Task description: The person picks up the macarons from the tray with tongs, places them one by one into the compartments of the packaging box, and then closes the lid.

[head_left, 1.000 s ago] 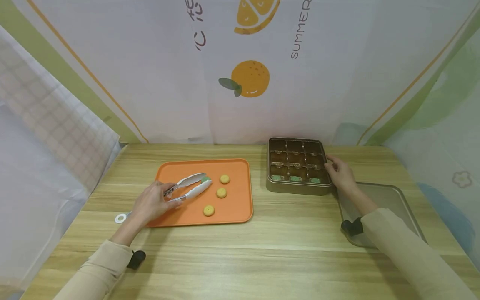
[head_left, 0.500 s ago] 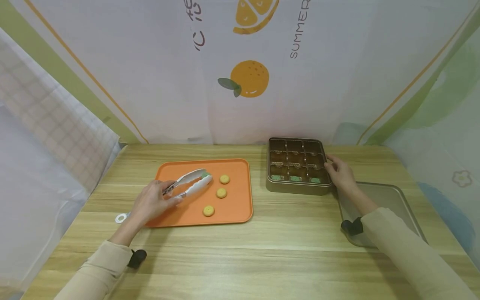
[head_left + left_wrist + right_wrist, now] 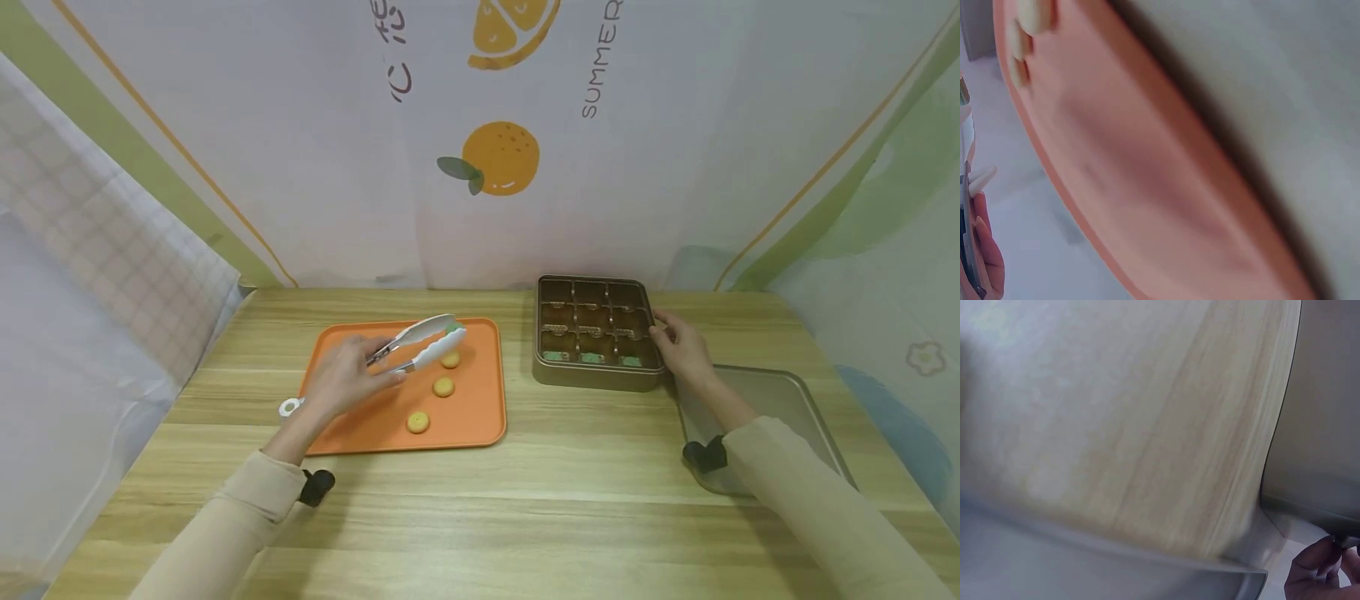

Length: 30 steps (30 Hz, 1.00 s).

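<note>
My left hand (image 3: 345, 383) grips a pair of white-tipped tongs (image 3: 431, 353), raised over the orange tray (image 3: 480, 421). Between the tong tips is a small green piece (image 3: 453, 327), probably a cookie. Three round yellow cookies (image 3: 443, 387) lie on the tray's right part. My right hand (image 3: 681, 346) holds the right side of a bronze-coloured box (image 3: 592, 377), its thumb at the rim. A brown divided insert (image 3: 592, 317) fills the box, with green pieces (image 3: 591, 358) in the front row of compartments. In the right wrist view, fingers (image 3: 1316, 562) pinch the box edge.
A flat bronze-coloured lid (image 3: 765, 400) lies right of the box, beneath my right forearm. The wood-grain table (image 3: 525, 500) extends between tray and box. A printed cloth (image 3: 637, 192) hangs behind the table.
My left hand has moved right and away from me, lifting the tongs with the green piece between their tips. The right hand and the box have stayed put.
</note>
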{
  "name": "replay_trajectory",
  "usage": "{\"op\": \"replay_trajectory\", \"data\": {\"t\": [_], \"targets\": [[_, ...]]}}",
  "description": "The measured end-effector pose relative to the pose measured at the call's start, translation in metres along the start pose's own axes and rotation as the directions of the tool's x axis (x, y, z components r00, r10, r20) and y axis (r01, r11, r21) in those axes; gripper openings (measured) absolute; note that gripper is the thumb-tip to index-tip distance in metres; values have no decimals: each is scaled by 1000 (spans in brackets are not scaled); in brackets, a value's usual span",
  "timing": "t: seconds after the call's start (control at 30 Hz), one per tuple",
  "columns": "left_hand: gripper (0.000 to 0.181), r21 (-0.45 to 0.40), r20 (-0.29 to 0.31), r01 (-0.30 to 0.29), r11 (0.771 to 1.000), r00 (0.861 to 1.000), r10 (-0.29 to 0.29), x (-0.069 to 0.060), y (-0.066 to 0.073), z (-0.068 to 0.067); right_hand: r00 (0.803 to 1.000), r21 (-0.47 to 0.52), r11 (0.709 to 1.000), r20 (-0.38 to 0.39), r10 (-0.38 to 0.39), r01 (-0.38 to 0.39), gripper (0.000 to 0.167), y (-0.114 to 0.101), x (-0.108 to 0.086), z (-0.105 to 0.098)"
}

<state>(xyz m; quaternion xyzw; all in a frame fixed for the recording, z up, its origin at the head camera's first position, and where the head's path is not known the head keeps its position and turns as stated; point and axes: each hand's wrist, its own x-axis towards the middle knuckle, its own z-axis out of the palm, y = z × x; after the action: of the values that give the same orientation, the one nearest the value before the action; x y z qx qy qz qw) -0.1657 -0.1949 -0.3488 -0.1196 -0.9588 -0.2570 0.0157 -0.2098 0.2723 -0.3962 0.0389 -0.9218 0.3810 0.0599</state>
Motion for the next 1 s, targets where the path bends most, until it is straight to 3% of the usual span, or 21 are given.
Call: {"op": "replay_trajectory", "data": {"t": [0.43, 0.67, 1.0], "targets": [[60, -50, 80, -20, 999, 996, 24, 46, 53, 23, 1000, -16, 1000, -27, -14, 13, 43, 2, 1, 1], [58, -64, 92, -51, 997, 994, 57, 64, 72, 35, 999, -27, 1000, -34, -9, 8, 43, 1, 1, 0], [55, -3, 95, -74, 997, 993, 74, 81, 94, 46, 1000, -20, 1000, -19, 13, -13, 43, -1, 1, 1]]}}
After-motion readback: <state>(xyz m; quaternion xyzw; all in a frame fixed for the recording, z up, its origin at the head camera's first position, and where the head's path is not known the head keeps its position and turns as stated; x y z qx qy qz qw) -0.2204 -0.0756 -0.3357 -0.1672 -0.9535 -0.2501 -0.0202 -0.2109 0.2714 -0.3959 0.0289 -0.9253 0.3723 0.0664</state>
